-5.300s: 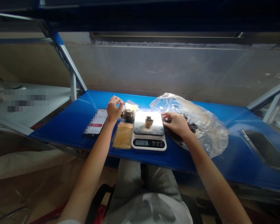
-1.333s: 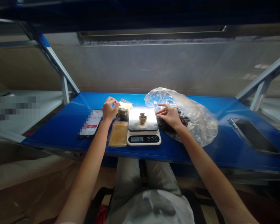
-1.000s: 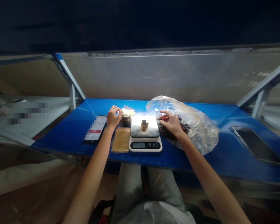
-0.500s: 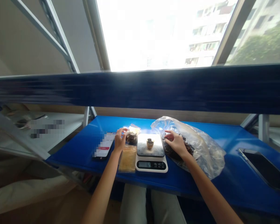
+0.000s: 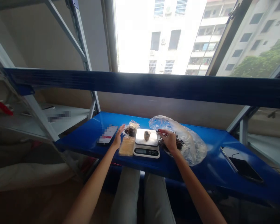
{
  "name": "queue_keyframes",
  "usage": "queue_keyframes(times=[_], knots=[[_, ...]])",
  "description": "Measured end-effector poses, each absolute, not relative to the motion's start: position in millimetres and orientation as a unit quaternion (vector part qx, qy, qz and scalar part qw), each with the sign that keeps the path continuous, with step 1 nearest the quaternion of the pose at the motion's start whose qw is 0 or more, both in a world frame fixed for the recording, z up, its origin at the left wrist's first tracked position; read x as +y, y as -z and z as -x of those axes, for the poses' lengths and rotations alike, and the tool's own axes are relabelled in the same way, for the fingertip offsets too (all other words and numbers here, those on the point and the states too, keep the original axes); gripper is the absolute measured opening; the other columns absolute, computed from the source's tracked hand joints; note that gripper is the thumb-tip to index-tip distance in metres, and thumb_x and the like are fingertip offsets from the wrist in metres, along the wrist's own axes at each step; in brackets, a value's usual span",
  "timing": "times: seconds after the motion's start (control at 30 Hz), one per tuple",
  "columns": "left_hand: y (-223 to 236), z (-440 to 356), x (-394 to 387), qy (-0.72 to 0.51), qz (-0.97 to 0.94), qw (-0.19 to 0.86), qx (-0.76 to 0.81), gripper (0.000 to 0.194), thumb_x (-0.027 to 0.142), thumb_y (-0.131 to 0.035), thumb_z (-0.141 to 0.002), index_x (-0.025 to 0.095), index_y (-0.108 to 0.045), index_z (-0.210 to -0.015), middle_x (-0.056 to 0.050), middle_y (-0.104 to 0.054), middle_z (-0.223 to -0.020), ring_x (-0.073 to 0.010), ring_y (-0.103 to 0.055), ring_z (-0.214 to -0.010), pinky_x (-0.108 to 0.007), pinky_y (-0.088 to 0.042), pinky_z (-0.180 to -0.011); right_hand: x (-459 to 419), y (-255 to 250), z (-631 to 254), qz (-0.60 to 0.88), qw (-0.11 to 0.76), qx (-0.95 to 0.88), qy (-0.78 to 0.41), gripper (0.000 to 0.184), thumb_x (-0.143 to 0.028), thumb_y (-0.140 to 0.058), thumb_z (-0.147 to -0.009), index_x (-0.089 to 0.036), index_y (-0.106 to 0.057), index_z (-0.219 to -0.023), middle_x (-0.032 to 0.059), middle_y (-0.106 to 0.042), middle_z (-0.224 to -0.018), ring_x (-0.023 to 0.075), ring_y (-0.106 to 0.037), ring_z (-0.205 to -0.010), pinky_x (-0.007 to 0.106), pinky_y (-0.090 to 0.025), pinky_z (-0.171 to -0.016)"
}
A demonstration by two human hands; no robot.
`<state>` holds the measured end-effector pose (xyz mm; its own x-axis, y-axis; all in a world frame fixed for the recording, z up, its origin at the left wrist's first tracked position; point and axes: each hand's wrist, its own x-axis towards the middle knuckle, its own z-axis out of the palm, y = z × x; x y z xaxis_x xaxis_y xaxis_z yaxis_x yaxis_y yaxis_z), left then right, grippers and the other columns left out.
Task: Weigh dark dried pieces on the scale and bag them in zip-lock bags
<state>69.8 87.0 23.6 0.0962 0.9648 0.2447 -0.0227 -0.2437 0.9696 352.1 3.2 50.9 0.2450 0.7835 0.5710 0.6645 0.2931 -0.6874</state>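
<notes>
A white kitchen scale [image 5: 146,146] stands on the blue shelf [image 5: 88,141], with a small brown cup [image 5: 147,135] on its plate. My left hand [image 5: 119,139] rests just left of it with its fingers stretched out, beside a small clear packet of dark pieces [image 5: 131,129] and a flat yellowish packet [image 5: 127,146]. My right hand [image 5: 168,139] lies at the mouth of a large clear plastic bag [image 5: 189,141] holding dark reddish pieces; its fingers are curled and pinched, and what they hold is too small to make out.
A phone with a lit screen [image 5: 107,134] lies left of the packets. A dark tablet [image 5: 241,159] lies at the shelf's right end. A blue beam [image 5: 154,85] crosses above the shelf, with a window behind. My knees sit under the shelf edge.
The camera has tilted up, bringing the window and buildings into view. My left hand has opened from a pinch at the small packet. My right hand stays at the bag mouth.
</notes>
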Motion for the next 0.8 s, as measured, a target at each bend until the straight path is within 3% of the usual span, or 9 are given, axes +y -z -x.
queue_keyframes(times=[0.3, 0.6, 0.8], knots=[[-22.4, -73.5, 83.9, -0.543, -0.575, 0.458, 0.405, 0.052, 0.049, -0.044, -0.08, 0.021, -0.06, -0.121, -0.01, -0.053, -0.138, -0.0269, -0.044, -0.131, -0.04, -0.031, -0.11, 16.8, -79.2, -323.2, 0.519, 0.466, -0.716, -0.033, 0.02, -0.034, -0.058, -0.085, -0.025, -0.075, -0.091, 0.0056, -0.076, -0.095, 0.023, -0.07, -0.087, 0.038, -0.053, -0.082], [-15.4, -75.7, 110.4, -0.576, -0.589, 0.385, 0.417, 0.046, 0.045, -0.04, -0.082, 0.019, -0.061, -0.113, -0.012, -0.059, -0.128, -0.0258, -0.047, -0.126, -0.04, -0.03, -0.11, 23.0, -79.8, -325.7, 0.472, 0.376, -0.797, -0.033, 0.016, -0.032, -0.06, -0.086, -0.028, -0.075, -0.082, 0.0053, -0.076, -0.09, 0.0254, -0.069, -0.088, 0.046, -0.048, -0.088], [-33.3, -88.0, 146.0, -0.618, -0.585, 0.32, 0.417, 0.046, 0.044, -0.035, -0.082, 0.019, -0.064, -0.107, -0.01, -0.062, -0.123, -0.0254, -0.05, -0.122, -0.039, -0.033, -0.108, 27.4, -87.1, -343.8, 0.464, 0.395, -0.785, -0.116, 0.032, -0.031, -0.06, -0.084, -0.027, -0.064, -0.115, 0.0046, -0.075, -0.097, 0.0227, -0.069, -0.094, 0.042, -0.049, -0.089]])
